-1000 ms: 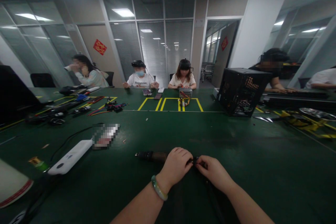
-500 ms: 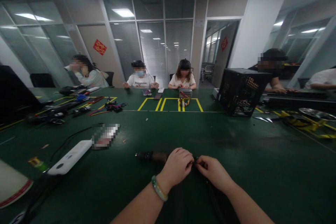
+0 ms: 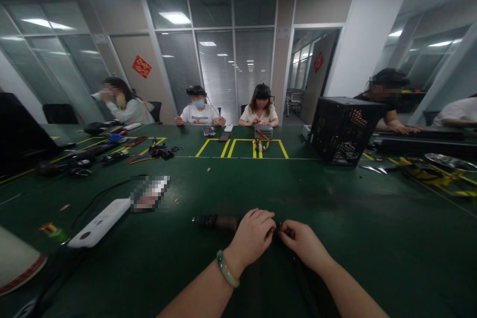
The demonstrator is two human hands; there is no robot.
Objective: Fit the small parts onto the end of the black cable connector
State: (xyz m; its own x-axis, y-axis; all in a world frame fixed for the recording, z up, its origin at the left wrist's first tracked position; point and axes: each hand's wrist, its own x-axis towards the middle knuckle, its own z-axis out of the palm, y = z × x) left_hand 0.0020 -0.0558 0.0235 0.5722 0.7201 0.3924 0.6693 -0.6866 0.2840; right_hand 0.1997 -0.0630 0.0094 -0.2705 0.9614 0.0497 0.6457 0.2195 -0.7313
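Barely shifted, my left hand (image 3: 253,236) and right hand (image 3: 303,244) both pinch a small dark part (image 3: 278,231); a dark cylinder (image 3: 214,222) stretches leftward from it.

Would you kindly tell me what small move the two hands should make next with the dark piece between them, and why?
Probably steady the dark cylindrical tool with the left hand and ease the small dark piece in with the right hand: both hands' fingertips meet on it at the tool's end, which lies on the green table.

matt green table mat (image 3: 335,218); glossy white plastic power bank (image 3: 100,222); black perforated metal case (image 3: 345,129); smooth jade-like bangle (image 3: 226,268)
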